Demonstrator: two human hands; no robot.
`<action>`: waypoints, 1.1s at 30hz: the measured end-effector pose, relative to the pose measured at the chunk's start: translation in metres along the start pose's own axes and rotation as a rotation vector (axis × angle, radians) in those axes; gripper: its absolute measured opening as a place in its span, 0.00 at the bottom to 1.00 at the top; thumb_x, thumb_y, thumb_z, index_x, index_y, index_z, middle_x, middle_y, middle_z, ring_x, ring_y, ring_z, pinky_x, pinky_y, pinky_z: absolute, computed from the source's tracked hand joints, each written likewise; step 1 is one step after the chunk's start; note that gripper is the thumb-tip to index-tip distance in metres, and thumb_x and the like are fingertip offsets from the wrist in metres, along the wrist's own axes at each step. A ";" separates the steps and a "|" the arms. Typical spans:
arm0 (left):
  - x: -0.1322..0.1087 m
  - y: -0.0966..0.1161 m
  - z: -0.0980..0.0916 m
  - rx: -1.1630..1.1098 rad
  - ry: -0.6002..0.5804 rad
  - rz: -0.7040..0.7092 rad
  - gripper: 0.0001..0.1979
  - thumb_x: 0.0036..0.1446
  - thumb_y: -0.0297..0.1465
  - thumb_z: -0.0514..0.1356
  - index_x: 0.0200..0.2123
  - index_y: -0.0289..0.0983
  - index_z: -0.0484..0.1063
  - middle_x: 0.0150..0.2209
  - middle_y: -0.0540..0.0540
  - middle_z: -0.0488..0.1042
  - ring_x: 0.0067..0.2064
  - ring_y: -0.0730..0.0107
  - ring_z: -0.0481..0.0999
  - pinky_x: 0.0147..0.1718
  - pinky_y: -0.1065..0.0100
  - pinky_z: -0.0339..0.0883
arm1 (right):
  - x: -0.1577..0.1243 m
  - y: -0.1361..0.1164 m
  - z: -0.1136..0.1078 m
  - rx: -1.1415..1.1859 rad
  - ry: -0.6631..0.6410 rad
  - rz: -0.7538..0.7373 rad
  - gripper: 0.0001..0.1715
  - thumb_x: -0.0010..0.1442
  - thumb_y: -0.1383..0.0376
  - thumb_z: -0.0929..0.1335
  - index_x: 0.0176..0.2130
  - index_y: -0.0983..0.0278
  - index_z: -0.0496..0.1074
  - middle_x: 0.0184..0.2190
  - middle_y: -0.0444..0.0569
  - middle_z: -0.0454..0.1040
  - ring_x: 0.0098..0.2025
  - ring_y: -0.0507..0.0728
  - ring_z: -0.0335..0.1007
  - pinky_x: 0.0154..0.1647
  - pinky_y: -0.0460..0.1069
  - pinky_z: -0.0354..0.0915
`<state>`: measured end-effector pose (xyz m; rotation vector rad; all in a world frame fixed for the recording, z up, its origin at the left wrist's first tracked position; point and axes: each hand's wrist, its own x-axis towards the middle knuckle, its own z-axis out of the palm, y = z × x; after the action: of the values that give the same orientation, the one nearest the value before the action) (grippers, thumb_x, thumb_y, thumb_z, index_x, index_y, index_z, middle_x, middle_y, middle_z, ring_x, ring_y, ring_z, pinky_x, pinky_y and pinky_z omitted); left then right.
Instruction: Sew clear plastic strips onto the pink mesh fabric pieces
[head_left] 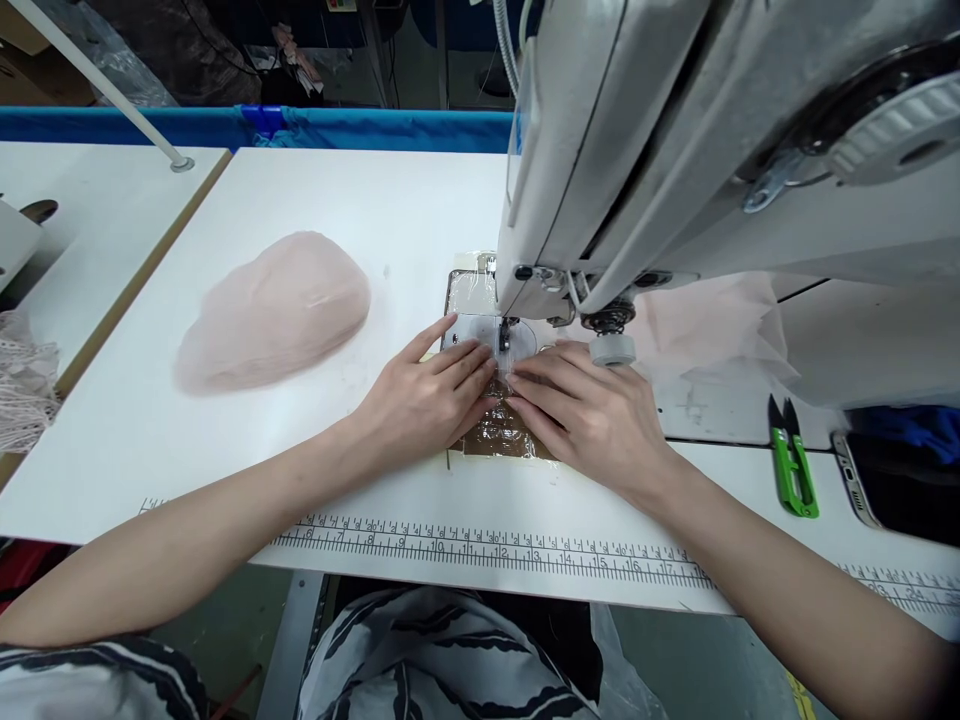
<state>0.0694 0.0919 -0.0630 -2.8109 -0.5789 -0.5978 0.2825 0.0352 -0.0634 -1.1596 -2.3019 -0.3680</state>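
Note:
My left hand (431, 395) lies on the machine bed left of the presser foot (505, 335), fingers stretched out and spread. From the right, my right hand (592, 410) reaches to the same spot, its fingers extended and slightly bent, fingertips close to those of my left. Both rest by the metal needle plate (472, 300) and a brown, shiny taped patch (502, 435). Whether thin cloth lies under my fingertips is hard to make out. Sheer pale pink fabric (712, 320) spreads behind my right hand, under the sewing machine (600, 150) arm.
A stack of sheer pink fabric pieces (277, 310) lies on the white table left. Green thread snips (793, 460) and a phone (892, 475) are at right. A printed ruler (480, 545) runs along the front edge. White strings (26, 385) sit far left.

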 end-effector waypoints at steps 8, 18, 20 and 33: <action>0.002 -0.004 0.004 -0.010 -0.009 -0.048 0.18 0.69 0.34 0.51 0.51 0.30 0.75 0.51 0.38 0.78 0.53 0.58 0.78 0.63 0.46 0.63 | 0.000 0.001 -0.001 -0.049 -0.068 0.006 0.11 0.66 0.65 0.67 0.43 0.66 0.79 0.42 0.50 0.81 0.41 0.58 0.76 0.46 0.55 0.67; 0.007 -0.010 0.011 -0.122 -0.050 -0.157 0.22 0.69 0.39 0.52 0.55 0.30 0.73 0.54 0.37 0.76 0.57 0.54 0.75 0.67 0.43 0.55 | 0.005 0.003 0.001 -0.136 -0.187 0.069 0.14 0.68 0.63 0.65 0.47 0.65 0.78 0.47 0.50 0.80 0.43 0.59 0.74 0.47 0.55 0.64; 0.008 -0.011 0.012 -0.105 -0.059 -0.162 0.22 0.70 0.39 0.50 0.56 0.30 0.72 0.55 0.37 0.75 0.58 0.54 0.74 0.67 0.44 0.54 | 0.005 0.004 0.002 -0.154 -0.192 0.075 0.15 0.69 0.63 0.64 0.47 0.65 0.78 0.46 0.50 0.81 0.43 0.59 0.74 0.47 0.55 0.64; 0.005 -0.012 0.013 -0.132 -0.053 -0.219 0.24 0.70 0.41 0.50 0.58 0.30 0.70 0.58 0.36 0.72 0.61 0.53 0.71 0.67 0.46 0.54 | 0.003 0.008 0.003 -0.118 -0.163 0.089 0.15 0.68 0.63 0.65 0.49 0.64 0.77 0.50 0.49 0.79 0.47 0.61 0.75 0.47 0.56 0.68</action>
<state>0.0732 0.1082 -0.0714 -2.9159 -0.8983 -0.6234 0.2870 0.0435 -0.0644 -1.3920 -2.3844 -0.3939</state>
